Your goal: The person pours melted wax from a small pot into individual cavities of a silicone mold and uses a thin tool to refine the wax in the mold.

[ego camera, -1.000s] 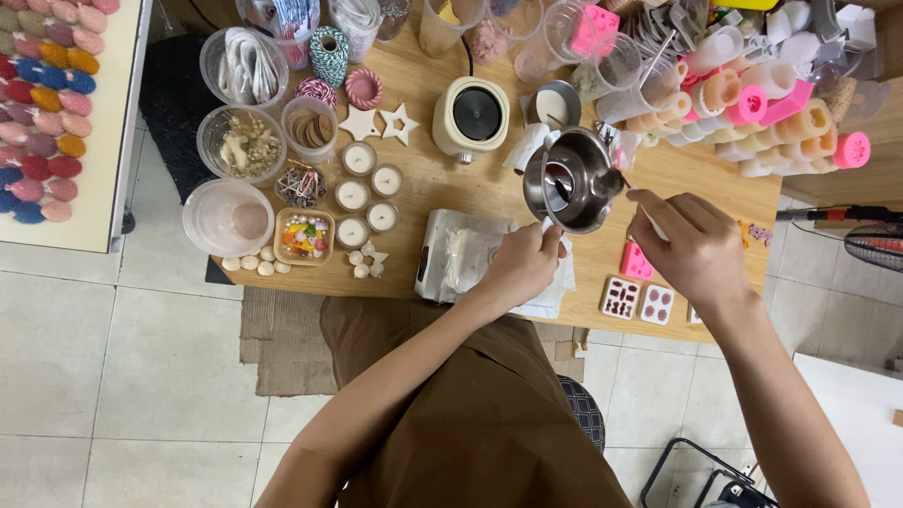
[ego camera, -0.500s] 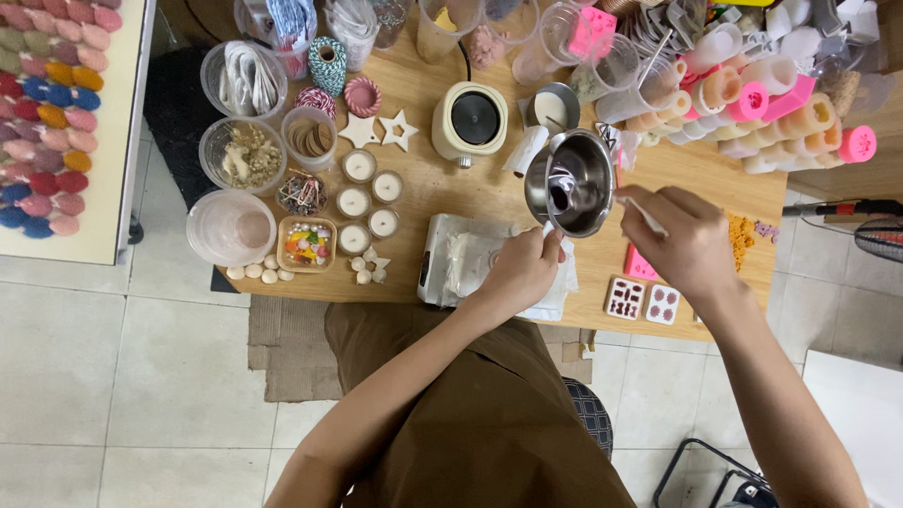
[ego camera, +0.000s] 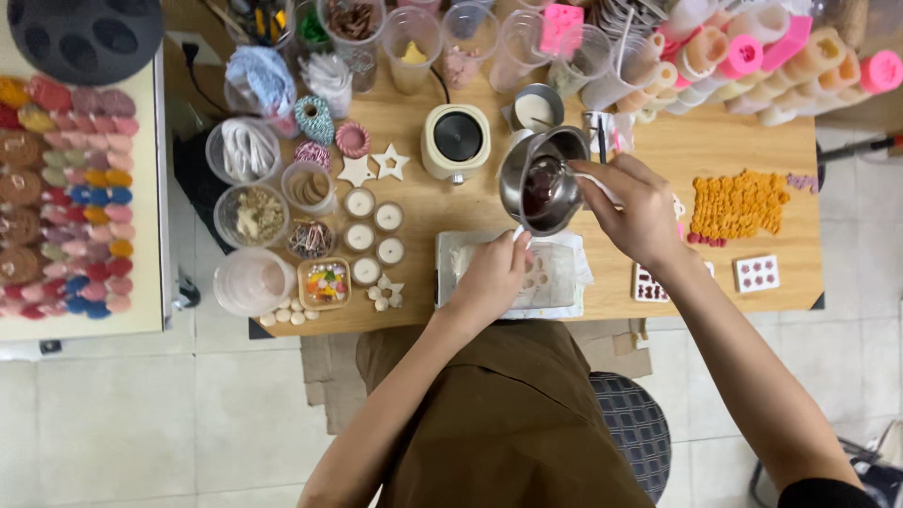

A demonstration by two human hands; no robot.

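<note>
My right hand point(ego camera: 632, 209) grips the handle of a small steel pouring pot point(ego camera: 540, 182) with dark red liquid inside. The pot is tilted over a clear mould point(ego camera: 544, 273) that lies on a white-wrapped block point(ego camera: 451, 268) at the front of the wooden table point(ego camera: 451, 202). My left hand point(ego camera: 491, 276) rests on the left side of that mould, fingers curled and holding it, with a thin white stick poking up by the pot's rim. A cream electric warmer point(ego camera: 455, 141) stands just behind the pot.
Several small white candles point(ego camera: 369, 230), wooden stars point(ego camera: 373, 166), bowls of trimmings point(ego camera: 253, 215) and a tray of coloured beads point(ego camera: 326, 282) sit left. Pink and cream moulds point(ego camera: 752, 66) crowd the back right; orange pieces point(ego camera: 739, 203) and small moulds point(ego camera: 757, 273) lie right. A side table holds coloured round pieces point(ego camera: 80, 207).
The view shifted, bringing the table lower and to the left. My right hand moved the pot left and tipped it over the mould; my left hand slid down onto the mould.
</note>
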